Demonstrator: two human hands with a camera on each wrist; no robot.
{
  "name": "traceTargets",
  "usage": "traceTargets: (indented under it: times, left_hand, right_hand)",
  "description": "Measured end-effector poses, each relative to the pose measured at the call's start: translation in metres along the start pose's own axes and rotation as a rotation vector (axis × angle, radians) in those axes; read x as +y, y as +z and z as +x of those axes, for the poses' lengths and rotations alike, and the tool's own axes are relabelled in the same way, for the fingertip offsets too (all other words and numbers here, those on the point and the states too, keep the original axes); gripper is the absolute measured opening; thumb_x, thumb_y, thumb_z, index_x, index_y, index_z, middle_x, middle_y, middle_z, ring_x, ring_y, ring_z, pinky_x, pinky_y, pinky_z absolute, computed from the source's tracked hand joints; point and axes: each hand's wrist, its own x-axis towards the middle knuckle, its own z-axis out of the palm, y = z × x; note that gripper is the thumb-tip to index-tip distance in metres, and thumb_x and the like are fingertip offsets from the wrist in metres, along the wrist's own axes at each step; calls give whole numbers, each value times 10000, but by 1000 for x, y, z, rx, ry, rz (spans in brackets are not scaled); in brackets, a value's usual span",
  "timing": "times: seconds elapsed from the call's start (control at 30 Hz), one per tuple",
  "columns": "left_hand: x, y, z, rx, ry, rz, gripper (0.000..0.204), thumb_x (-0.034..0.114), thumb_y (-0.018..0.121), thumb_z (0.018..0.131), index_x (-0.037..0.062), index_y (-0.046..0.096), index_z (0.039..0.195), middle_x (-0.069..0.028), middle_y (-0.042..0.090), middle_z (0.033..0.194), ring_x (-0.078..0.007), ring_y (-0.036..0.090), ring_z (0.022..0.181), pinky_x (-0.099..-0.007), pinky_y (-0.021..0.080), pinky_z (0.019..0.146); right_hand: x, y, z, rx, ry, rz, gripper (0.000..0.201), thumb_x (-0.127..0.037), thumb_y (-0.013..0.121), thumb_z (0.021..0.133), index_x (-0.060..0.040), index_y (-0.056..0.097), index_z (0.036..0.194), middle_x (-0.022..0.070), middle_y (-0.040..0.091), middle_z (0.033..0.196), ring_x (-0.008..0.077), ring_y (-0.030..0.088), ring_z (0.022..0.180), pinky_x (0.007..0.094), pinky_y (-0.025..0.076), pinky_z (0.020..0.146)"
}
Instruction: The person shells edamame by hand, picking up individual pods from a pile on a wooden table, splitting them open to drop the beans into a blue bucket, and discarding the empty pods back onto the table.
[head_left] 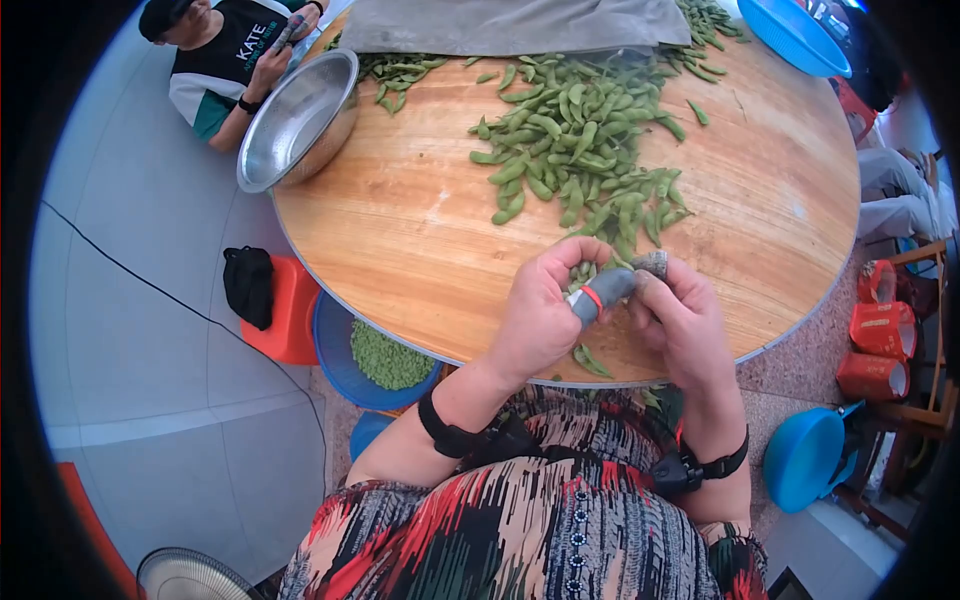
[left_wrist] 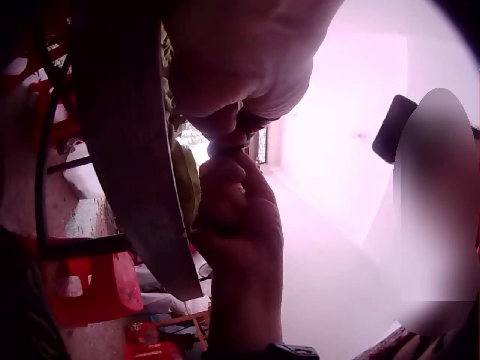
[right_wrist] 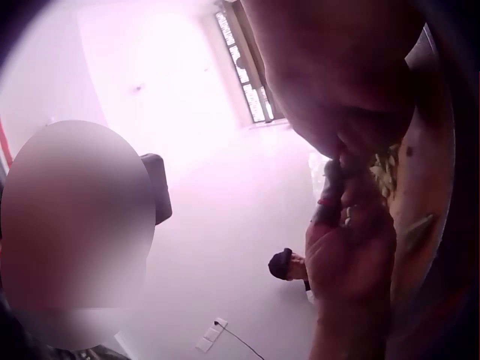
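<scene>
My left hand (head_left: 540, 315) curls round green pods (head_left: 583, 272) just above the near table edge; its thumb wears a grey cover (head_left: 606, 290) with a red band. Fingertip to fingertip with it, my right hand (head_left: 688, 325) has curled fingers and pinches at a pod, mostly hidden, between the hands. A grey cover (head_left: 652, 264) sits on one right finger. Both hands are dark in the wrist views, the left hand (left_wrist: 240, 60) above the right hand (left_wrist: 240, 217) in the left one. Beyond them lies a pod heap (head_left: 590, 130); one loose pod (head_left: 590, 361) is below.
On the round wooden table (head_left: 400, 240) are a metal bowl (head_left: 300, 125) at the left edge, a grey cloth (head_left: 510, 25) and a blue basket (head_left: 797, 38) at the far side. A blue basin (head_left: 330, 345) of shelled beans (head_left: 390, 358) stands below, beside a red stool (head_left: 288, 310). A person (head_left: 235, 70) sits far left.
</scene>
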Motion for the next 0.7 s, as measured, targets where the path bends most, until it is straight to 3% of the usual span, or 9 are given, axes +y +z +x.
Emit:
traceTargets:
  times: [0.03, 0.1, 0.13, 0.23, 0.33, 0.4, 0.5, 0.57, 0.7]
  left_hand:
    - [0, -1, 0, 1, 1, 0, 137, 106, 625, 833, 63, 542, 934, 28, 523, 746, -23, 476, 605, -147, 356, 498]
    - [-2, -4, 2, 25, -16, -124, 84, 64, 559, 850, 57, 569, 933, 17, 537, 731, -28, 476, 575, -148, 347, 482]
    - [-3, -5, 2, 26, -16, -124, 84, 64, 559, 850, 57, 569, 933, 17, 537, 731, -28, 476, 575, -148, 347, 482]
    - [-4, -7, 1, -27, 15, -120, 103, 25, 524, 840, 52, 600, 905, 8, 551, 739, -25, 473, 573, -148, 350, 481]
    - [-3, -6, -2, -73, -71, 151, 144, 9, 494, 838, 46, 629, 874, 7, 567, 747, -38, 482, 572, -160, 380, 490]
    - [-4, -5, -2, -404, -22, 336, 138, 54, 551, 841, 46, 657, 929, 33, 572, 738, -31, 484, 570, -162, 402, 504]
    - [8, 4, -6, -276, -212, 224, 183, 111, 620, 828, 50, 661, 996, 55, 572, 739, -20, 478, 566, -154, 413, 529]
    - [4, 1, -2, -304, -168, 243, 294, 160, 669, 808, 50, 629, 1078, 55, 592, 813, 2, 476, 577, -146, 399, 512]
    - [0, -1, 2, -163, -146, -30, 357, 134, 655, 817, 55, 571, 1154, 9, 616, 963, 9, 486, 592, -134, 340, 449]
  right_hand:
    - [-3, -5, 4, -1, -1, 0, 166, -156, 521, 876, -10, 594, 848, -9, 548, 652, 51, 505, 576, 229, 378, 480]
    - [-13, -15, 15, 121, -120, -510, 193, -183, 522, 875, 0, 584, 874, 53, 563, 611, 115, 534, 548, 257, 392, 482]
    - [-21, -15, 22, 378, -305, -900, 201, -201, 544, 858, 0, 565, 852, 148, 566, 593, 248, 572, 548, 333, 430, 508]
    - [-23, -14, 36, 622, -437, -1362, 201, -208, 573, 831, -9, 544, 818, 210, 565, 643, 356, 573, 602, 413, 443, 553]
    - [-12, -8, 34, 501, -430, -1343, 204, -206, 597, 809, -13, 532, 795, 207, 582, 680, 364, 586, 647, 440, 440, 566]
    - [-7, -8, 24, 479, -423, -1292, 195, -196, 600, 804, -12, 534, 810, 207, 586, 699, 364, 587, 672, 432, 442, 573]
    - [1, -15, 10, 472, -451, -1133, 183, -171, 602, 801, -3, 542, 841, 193, 597, 722, 340, 597, 698, 405, 446, 588]
    - [2, -17, 2, 483, -486, -1027, 177, -155, 600, 804, 5, 547, 855, 178, 604, 725, 315, 607, 700, 387, 447, 596]
    - [-3, -10, -19, 198, -265, -410, 139, -140, 561, 858, -6, 556, 893, 34, 570, 707, 122, 522, 623, 264, 406, 558]
